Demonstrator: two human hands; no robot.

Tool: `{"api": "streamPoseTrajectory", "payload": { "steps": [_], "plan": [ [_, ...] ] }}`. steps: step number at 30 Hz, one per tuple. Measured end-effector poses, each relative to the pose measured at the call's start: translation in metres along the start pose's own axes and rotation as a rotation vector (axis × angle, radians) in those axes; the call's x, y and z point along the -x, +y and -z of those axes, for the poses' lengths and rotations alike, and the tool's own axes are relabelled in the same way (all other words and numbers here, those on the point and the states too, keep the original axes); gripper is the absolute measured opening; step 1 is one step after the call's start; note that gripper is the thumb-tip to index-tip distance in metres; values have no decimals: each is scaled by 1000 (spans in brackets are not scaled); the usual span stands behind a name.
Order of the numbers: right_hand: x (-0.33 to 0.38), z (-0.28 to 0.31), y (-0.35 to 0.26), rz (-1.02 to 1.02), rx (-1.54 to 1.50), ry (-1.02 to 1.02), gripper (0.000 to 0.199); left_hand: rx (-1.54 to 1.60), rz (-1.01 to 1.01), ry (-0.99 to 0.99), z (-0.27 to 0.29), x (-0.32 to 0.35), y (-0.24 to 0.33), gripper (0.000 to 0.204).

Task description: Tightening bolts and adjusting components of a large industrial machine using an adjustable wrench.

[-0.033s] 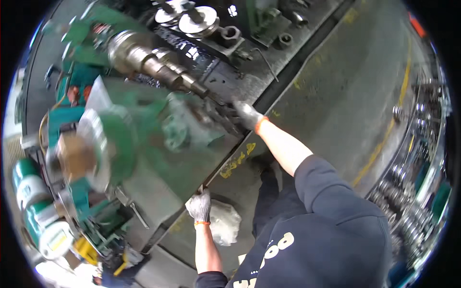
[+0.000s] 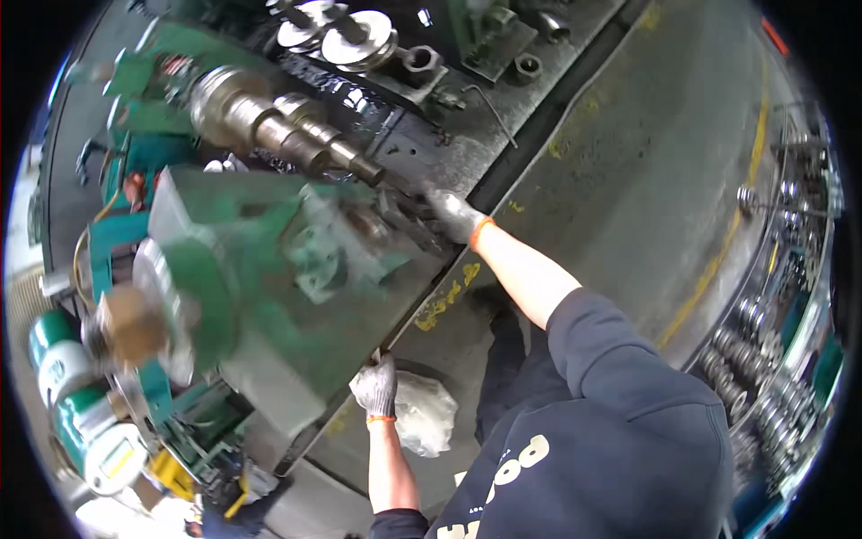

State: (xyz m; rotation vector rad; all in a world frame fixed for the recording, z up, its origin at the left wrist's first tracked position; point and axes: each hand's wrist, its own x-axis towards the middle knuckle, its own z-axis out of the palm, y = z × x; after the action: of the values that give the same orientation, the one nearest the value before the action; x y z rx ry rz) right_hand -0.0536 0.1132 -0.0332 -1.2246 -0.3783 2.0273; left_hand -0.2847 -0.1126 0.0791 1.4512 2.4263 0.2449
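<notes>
I stand beside a large green machine [image 2: 260, 296]. My left hand [image 2: 375, 386], in a grey glove with an orange cuff, rests on the machine's lower edge with its fingers curled against it. My right hand [image 2: 453, 216], gloved the same way, reaches forward to dark metal parts just below the tip of a stepped steel shaft [image 2: 287, 130]. Motion blur hides what the right fingers hold, if anything.
A crumpled white bag [image 2: 424, 413] lies on the floor by my left hand. Steel discs [image 2: 346, 36] and rings sit on the oily bed beyond the shaft. A rack of metal rollers [image 2: 763, 359] lines the right side, past a yellow floor line [image 2: 718, 260].
</notes>
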Motion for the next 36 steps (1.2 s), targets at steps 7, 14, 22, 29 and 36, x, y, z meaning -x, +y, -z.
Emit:
{"api": "streamPoseTrajectory", "payload": {
  "steps": [7, 14, 22, 29, 36],
  "plan": [
    [-25, 14, 13, 285, 369, -121, 64, 73, 63, 4, -13, 3, -9, 20],
    [-54, 28, 33, 908, 907, -168, 48, 250, 366, -145, 15, 80, -29, 14],
    [-23, -14, -39, 8, 744, -332, 48, 900, 372, 376, 92, -57, 31, 28],
    [-76, 32, 53, 981, 937, -263, 48, 741, -66, 582, 86, -86, 8, 52],
    [-69, 25, 54, 925, 810, -213, 46, -750, -436, 662, 29, -86, -85, 61]
  ]
}}
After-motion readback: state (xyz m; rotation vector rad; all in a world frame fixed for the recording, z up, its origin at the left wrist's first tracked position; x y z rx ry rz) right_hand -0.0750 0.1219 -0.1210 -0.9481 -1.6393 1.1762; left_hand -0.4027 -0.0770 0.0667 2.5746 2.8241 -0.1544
